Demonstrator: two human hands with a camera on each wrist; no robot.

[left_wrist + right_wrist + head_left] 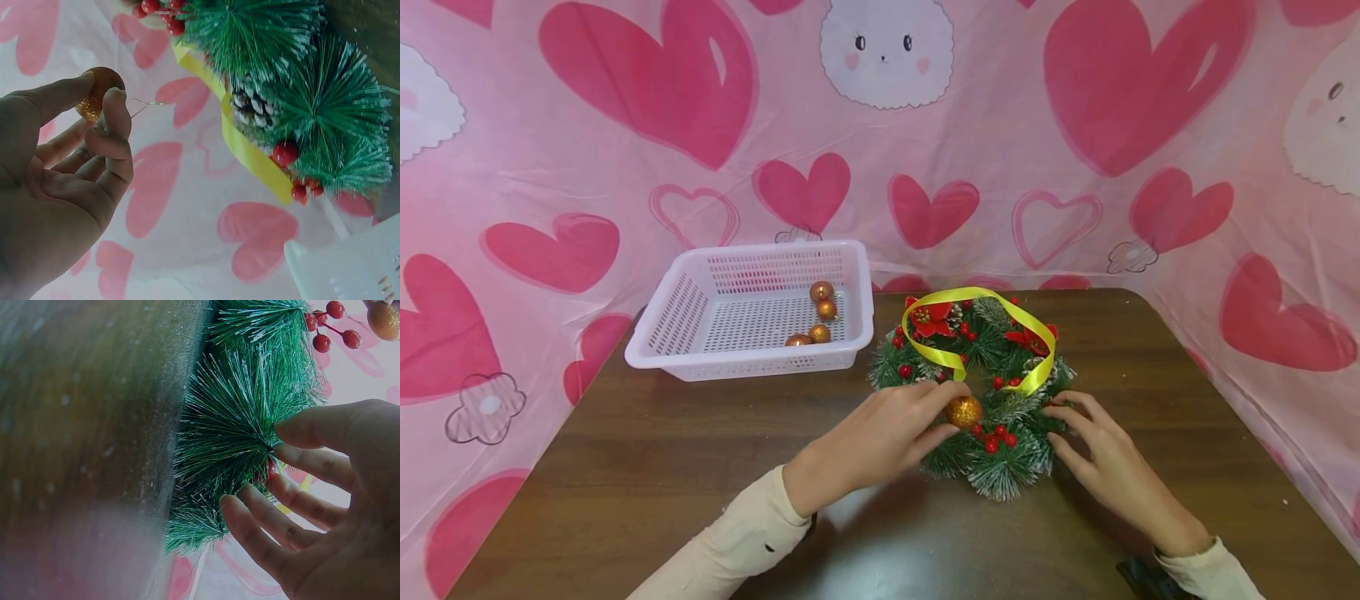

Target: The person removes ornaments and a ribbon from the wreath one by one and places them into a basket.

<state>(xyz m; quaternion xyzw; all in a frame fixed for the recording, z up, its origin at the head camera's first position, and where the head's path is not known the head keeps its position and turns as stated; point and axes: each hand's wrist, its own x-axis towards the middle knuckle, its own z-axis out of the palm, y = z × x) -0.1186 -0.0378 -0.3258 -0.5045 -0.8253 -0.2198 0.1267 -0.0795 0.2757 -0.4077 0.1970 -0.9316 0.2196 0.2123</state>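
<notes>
Between thumb and fingers, my left hand [887,429] pinches a gold glitter bauble [963,412] above the near-left part of a Christmas wreath [1003,479]. In the left wrist view a thin thread loop [149,104] sticks out from the bauble [100,94]. The wreath has green frosted needles, red berries, pinecones and red poinsettia flowers [931,318]. A yellow ribbon [973,293] arches over its far side. My right hand [1108,458] is at the wreath's right edge, its fingers spread and touching the needles [231,425]; nothing is seen gripped there.
A white perforated plastic basket [748,364] stands at the back left of the brown wooden table [647,483]. Several copper and gold baubles [822,291] lie in its right part. A pink heart-patterned cloth [715,175] hangs behind the table.
</notes>
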